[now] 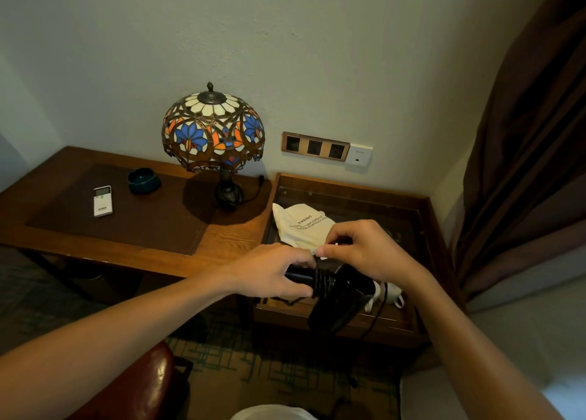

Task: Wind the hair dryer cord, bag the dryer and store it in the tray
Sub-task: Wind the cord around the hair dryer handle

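Observation:
A black hair dryer (336, 305) hangs in front of me above the front edge of the wooden tray (425, 216). Black cord (323, 281) is coiled in several turns around its handle. My left hand (272, 269) grips the handle beside the coils. My right hand (367, 248) pinches something small and pale, which looks like the cord's end or a tie, just above the dryer. A loose stretch of cord (375, 316) trails down on the right. A cream cloth bag (301, 224) with printed text lies inside the tray, behind my hands.
A stained-glass lamp (214, 131) stands on the desk (222, 235) left of the tray, with a white remote (102, 201) and a dark green ashtray (144, 180). Wall sockets (315, 147) are above the tray. A brown curtain (523, 153) hangs at right. White cups (388, 294) sit in the tray's front.

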